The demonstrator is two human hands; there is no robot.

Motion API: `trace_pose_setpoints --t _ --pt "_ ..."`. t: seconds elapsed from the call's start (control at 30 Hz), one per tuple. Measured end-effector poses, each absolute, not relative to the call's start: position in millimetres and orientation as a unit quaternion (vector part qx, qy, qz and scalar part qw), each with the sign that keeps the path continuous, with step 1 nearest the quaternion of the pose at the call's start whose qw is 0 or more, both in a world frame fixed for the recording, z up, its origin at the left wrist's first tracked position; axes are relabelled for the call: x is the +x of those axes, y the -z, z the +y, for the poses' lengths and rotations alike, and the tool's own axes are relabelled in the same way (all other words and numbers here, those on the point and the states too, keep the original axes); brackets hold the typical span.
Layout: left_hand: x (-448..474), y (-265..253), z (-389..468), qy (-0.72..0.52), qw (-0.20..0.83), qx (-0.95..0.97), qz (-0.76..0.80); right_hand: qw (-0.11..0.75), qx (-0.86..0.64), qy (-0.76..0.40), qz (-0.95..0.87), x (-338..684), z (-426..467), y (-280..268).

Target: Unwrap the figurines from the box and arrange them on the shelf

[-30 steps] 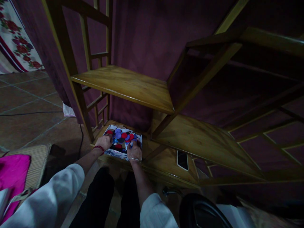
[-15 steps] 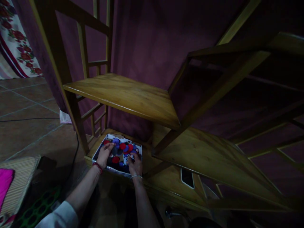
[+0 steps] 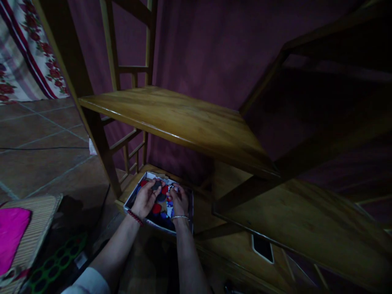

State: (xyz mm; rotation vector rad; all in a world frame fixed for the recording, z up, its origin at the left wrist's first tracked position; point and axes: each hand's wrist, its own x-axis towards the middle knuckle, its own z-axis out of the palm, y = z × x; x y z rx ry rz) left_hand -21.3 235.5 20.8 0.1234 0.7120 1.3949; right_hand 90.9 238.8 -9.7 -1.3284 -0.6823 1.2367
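A shallow white-edged box (image 3: 150,175) sits on the low wooden shelf, holding several round flat discs in red, blue and dark grey and some small blue-and-white pieces. My left hand (image 3: 144,203), with a red bead bracelet, is over the box's left half; thumb and fingers pinch a dark grey disc (image 3: 157,185). Over the right half is my right hand (image 3: 180,203), wearing a silvery bangle. Its fingers are curled together near the blue-and-white pieces, and what they hold is too small to make out. A red disc (image 3: 157,208) lies between the hands.
A wooden shelf board (image 3: 171,118) juts out above the box, with an upright post (image 3: 101,143) to its left. Rightward lies a dark-screened, white-edged device (image 3: 262,248). Pink cloth (image 3: 14,234) rests on a woven seat, beside a green holed rack (image 3: 58,261).
My left hand has moved right and now lifts a dark grey disc. The right hand has shifted slightly up within the box. The camera view has turned a little.
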Motion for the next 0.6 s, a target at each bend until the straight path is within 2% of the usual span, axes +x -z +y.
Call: trace_pose_setpoints --t 0.13,0.27,0.6 --pt "-16 -23 234 -0.627 0.693 0.044 0.353 0.594 -0.516 -0.573 -0.231 87 237 9" --pt "-14 -23 231 -0.611 0.684 0.038 0.397 0.586 -0.498 -0.619 -0.159 96 232 8" --pt "-11 -10 230 -0.599 0.726 0.014 0.336 0.597 -0.469 -0.637 -0.133 100 226 3"
